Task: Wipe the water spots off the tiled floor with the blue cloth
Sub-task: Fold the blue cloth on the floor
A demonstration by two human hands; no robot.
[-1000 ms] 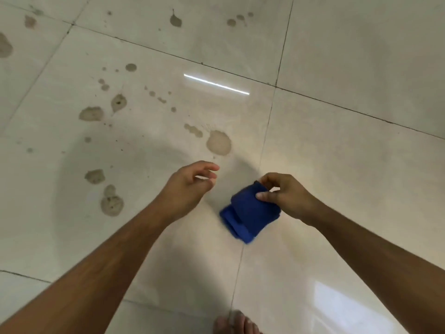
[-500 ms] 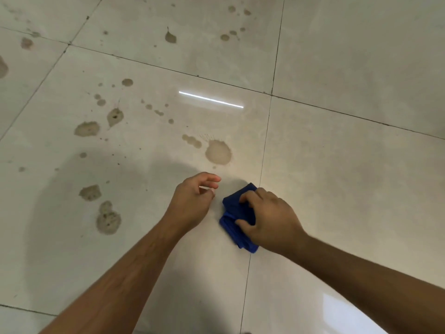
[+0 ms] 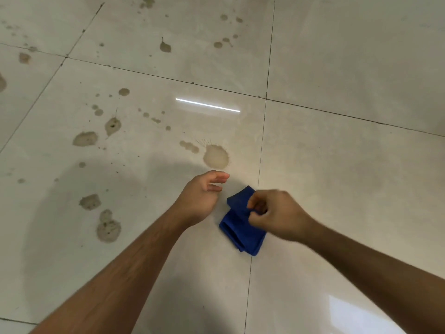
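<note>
The blue cloth (image 3: pixel 240 231), folded into a thick pad, lies on the tiled floor (image 3: pixel 349 177) across a grout line, just below the centre of the view. The right hand (image 3: pixel 274 214) is over its upper right part with fingers curled in and the fingertips pinching a fold of the fabric; motion blur softens the knuckles. The left hand (image 3: pixel 202 196) hovers just beside the cloth on its left, not touching it — fingers loosely bent, thumb apart, holding nothing. Both bare forearms reach in from the bottom edge.

Brownish water spots (image 3: pixel 216 156) are scattered over the tiles to the left and above. The largest round one sits just above the left hand's fingertips, near the cloth but apart from it; others — blotches and small drops — spread toward the upper left. A thin white streak of reflected light (image 3: pixel 208 105) crosses the tile above that spot
</note>
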